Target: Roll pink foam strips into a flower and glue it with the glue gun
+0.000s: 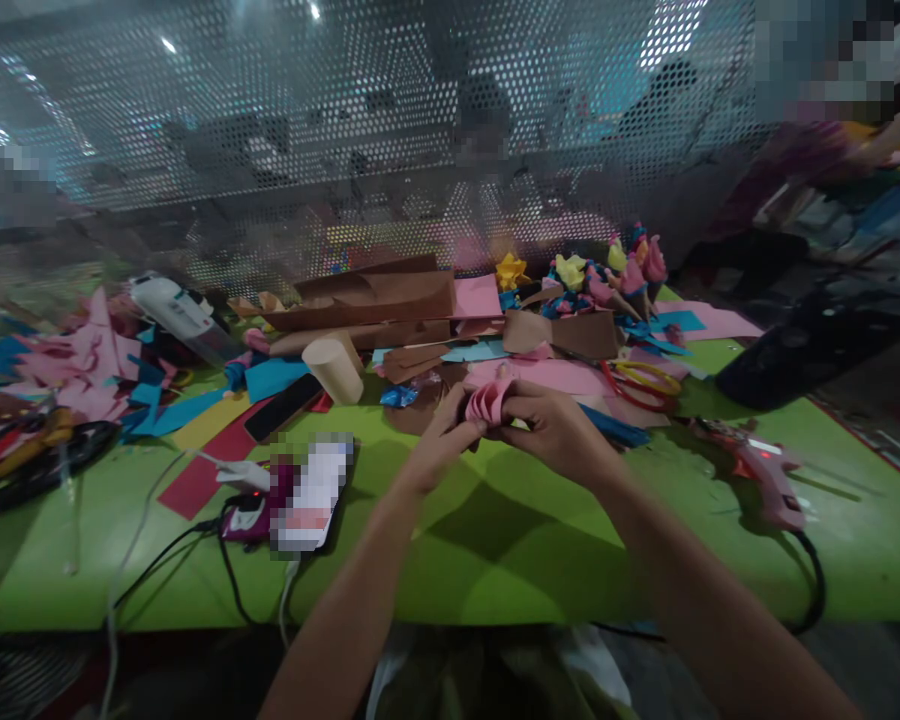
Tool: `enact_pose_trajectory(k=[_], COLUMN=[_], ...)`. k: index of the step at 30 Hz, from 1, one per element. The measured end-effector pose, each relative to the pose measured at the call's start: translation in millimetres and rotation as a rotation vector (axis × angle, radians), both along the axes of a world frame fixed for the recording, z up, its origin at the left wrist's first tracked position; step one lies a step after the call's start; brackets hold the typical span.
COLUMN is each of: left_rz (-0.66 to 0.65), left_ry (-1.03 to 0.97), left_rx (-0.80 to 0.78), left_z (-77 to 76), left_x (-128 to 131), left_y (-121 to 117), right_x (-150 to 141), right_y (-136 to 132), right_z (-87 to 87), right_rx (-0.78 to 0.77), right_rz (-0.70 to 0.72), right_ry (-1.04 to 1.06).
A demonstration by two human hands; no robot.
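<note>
Above the middle of the green table [330, 590], both my hands hold a pink paper flower [487, 402] with curled, layered edges. My left hand [446, 435] pinches its left side and lower edge. From the right, my right hand [551, 425] grips the flower with bent fingers. A darker bit shows beneath the flower between the fingers, too small to name. Pink paper sheets [555, 377] and a crumpled blue piece [399, 397] lie just behind my hands. Scissors with red and yellow handles [649, 385] are beyond my right hand.
A pink glue gun [776, 480] lies at right, its cord hanging over the front edge. At left are a lit phone [315, 495], cables, a dark phone [281, 408] and a beige cylinder [334, 370]. Brown paper [375, 295] and finished paper flowers [570, 272] line the back.
</note>
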State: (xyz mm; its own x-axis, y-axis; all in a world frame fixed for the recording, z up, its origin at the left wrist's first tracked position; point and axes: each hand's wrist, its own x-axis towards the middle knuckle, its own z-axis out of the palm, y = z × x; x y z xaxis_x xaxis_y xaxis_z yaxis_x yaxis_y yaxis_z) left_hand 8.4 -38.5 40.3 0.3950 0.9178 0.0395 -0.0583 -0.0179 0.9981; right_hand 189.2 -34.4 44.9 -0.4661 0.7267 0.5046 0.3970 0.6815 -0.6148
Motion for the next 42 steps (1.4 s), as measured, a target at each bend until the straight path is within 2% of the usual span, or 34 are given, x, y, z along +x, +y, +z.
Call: enact_pose_trajectory(k=[8,18,29,33,37,42], left_rz=[0.024,-0.004,0.009,0.042,0.091,0.071], left_ry=[0.001,0.061,-0.006,0.027,0.061,0.048], left_rx=[-0.025,0.053,0.033,0.028,0.090,0.197], left_z=[-3.2,-5.1,-8.3,-5.1,-8.3,-17.7], left_x=[-0.8,-2.5,-1.4,-1.4,-2.2,-3.6], left_y=[3.0,3.6,5.6,6.3,6.7,9.4], right_x=[0.5,-1.9,-0.9,0.6,-2.0,-7.8], right_y=[0.4,0.2,-0.2,-4.6,-8.7,-8.3], right_z=[2.7,3.5,5.6,11.9,13.9,8.0], right_rx=[0.012,0.024,0.041,0.056,0.082,0.098], right_rz=[-0.015,-0.038,-0.053,-0.157,-0.147,-0.129], right_ry=[0.010,0.044,0.044,0.142,0.171,0.145])
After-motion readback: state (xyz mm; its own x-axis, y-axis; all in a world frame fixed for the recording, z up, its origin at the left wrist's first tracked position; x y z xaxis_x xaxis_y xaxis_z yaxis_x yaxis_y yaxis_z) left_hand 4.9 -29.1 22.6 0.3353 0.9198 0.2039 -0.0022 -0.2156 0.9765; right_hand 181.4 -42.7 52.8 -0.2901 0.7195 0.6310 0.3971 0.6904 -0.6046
